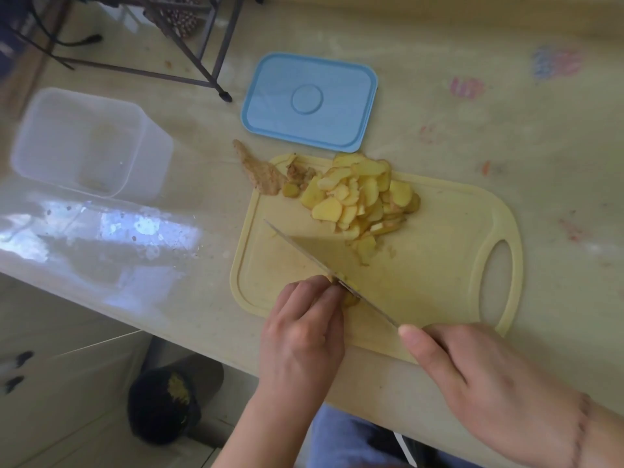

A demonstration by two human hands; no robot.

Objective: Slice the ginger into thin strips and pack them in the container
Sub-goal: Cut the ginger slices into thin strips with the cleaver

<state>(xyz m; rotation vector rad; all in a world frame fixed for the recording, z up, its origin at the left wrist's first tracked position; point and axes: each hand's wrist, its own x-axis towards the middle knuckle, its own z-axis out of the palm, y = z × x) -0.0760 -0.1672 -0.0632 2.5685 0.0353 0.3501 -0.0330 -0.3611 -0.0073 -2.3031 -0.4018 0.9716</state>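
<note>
Yellow ginger stub (349,297), firm, small and likely slippery, sits at the cutting board's (439,282) 7 o'clock, left hand (300,332) fingers curled clamping it, right hand (479,383) gripping the knife (304,255).

One view only — a wide-angle head camera looking forward and steeply down, close above the cutting board (439,282). The board sits at centre; beyond it the table runs off, and below its near edge the floor shows.
</note>
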